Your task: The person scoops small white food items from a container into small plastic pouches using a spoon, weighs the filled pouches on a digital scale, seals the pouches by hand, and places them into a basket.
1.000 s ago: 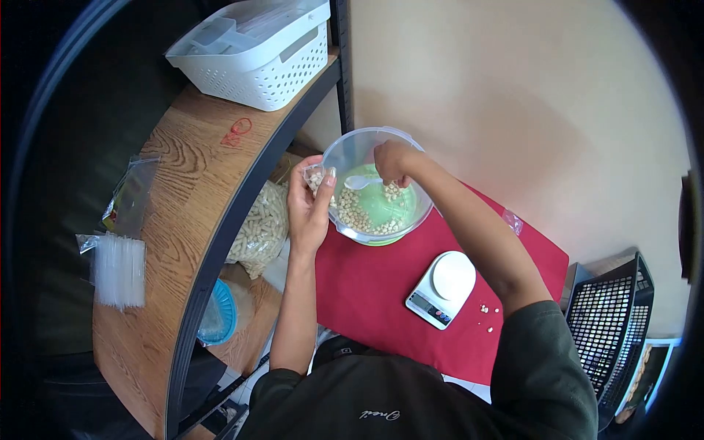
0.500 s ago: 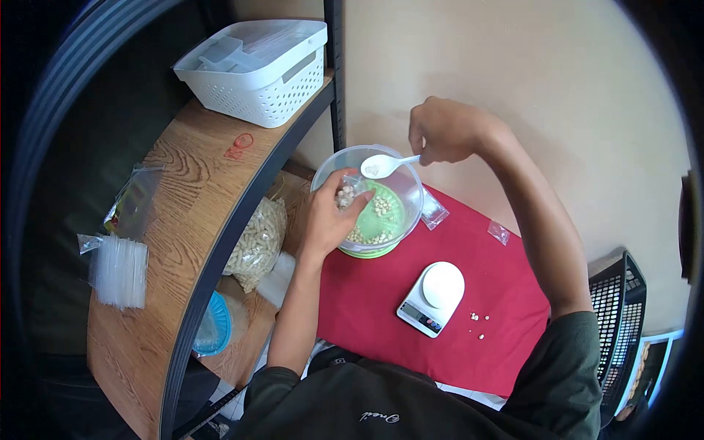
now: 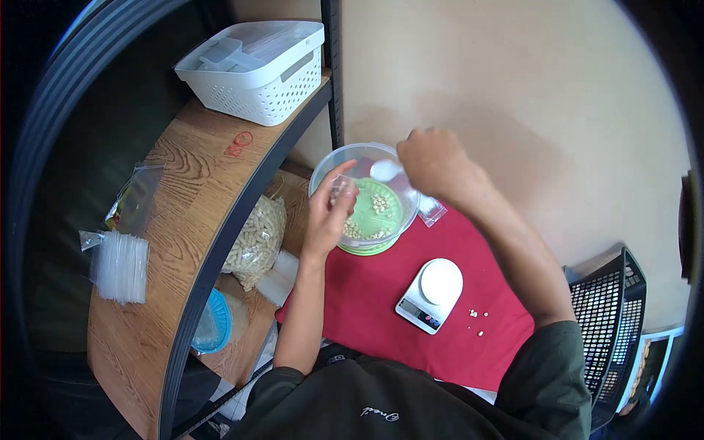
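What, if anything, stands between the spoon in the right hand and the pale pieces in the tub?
Nothing visible does: the right hand holds the spoon over the tub, with pale pieces in plain view beneath. The left hand, gripping a small clear bag, sits to the left of that path.

Clear bag (image 3: 342, 187) in left fingers (image 3: 345, 204)

The person's left forearm (image 3: 303, 315) extends nearly straight forward, left hand (image 3: 328, 218) half curled; the bent right arm (image 3: 517, 253) slants forward and inward, right hand (image 3: 434, 163) curled into a grip
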{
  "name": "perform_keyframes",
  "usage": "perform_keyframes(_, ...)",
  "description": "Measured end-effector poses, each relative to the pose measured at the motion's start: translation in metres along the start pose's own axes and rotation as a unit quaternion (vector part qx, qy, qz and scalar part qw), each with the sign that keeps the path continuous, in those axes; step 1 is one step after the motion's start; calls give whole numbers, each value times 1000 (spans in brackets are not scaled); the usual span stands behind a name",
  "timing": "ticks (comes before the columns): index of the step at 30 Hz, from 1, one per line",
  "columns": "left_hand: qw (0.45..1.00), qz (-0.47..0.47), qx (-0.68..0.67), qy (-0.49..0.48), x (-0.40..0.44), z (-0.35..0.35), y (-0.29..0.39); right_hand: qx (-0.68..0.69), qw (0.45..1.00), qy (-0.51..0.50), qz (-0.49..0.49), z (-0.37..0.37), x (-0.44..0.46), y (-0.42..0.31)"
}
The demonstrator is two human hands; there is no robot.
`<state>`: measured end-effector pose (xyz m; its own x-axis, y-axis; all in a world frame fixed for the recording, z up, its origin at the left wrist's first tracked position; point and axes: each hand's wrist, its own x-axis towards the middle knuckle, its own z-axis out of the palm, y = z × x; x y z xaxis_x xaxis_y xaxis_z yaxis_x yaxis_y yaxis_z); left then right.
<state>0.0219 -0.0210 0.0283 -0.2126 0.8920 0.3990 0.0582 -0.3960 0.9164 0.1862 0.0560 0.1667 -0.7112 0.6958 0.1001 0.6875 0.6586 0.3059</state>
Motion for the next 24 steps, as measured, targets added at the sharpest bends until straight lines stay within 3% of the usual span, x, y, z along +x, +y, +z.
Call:
perform_keyframes(2, 936, -69, -323, -119, -7, -7, 2, -12, 997, -78, -12, 46, 2, -13)
perform_keyframes(5, 909, -98, -369, -169, -20, -7, 12, 39, 986, -155, -44, 77, 5, -29)
perform_keyframes(12, 845, -136, -458, -240, -35, -4, 7, 145, 982, -120, -12, 55, -9, -20)
perform_keyframes(14, 827, -148, -479, -253, -37, -1, 11, 335, 939, -75, 1, 29, -19, -13)
perform_keyframes(15, 835, -154, -456, -266, -39, 3, 13, 335, 939, -78, 4, 22, -28, -15)
perform_keyframes(16, 840, -161, -434, -281, -42, 9, 16, 470, 880, -56, -28, 18, -44, -20)
perform_keyframes(17, 842, -209, -439, -232, -48, 18, 19, 594, 802, -31, -57, 17, -59, -25)
perform_keyframes(18, 837, -214, -444, -237, -50, 23, 17, 588, 805, -4, -75, 21, -68, -30)
perform_keyframes(20, 799, -198, -451, -345, -55, 31, 11, 572, 820, -3, -34, 31, -90, -36)
perform_keyframes(22, 782, -231, -454, -359, -68, 38, 15, 589, 807, -34, 0, 35, -113, -28)
perform_keyframes(24, 852, -259, -370, -264, -86, 46, 12, 742, 671, -14, 10, 41, -137, -11)
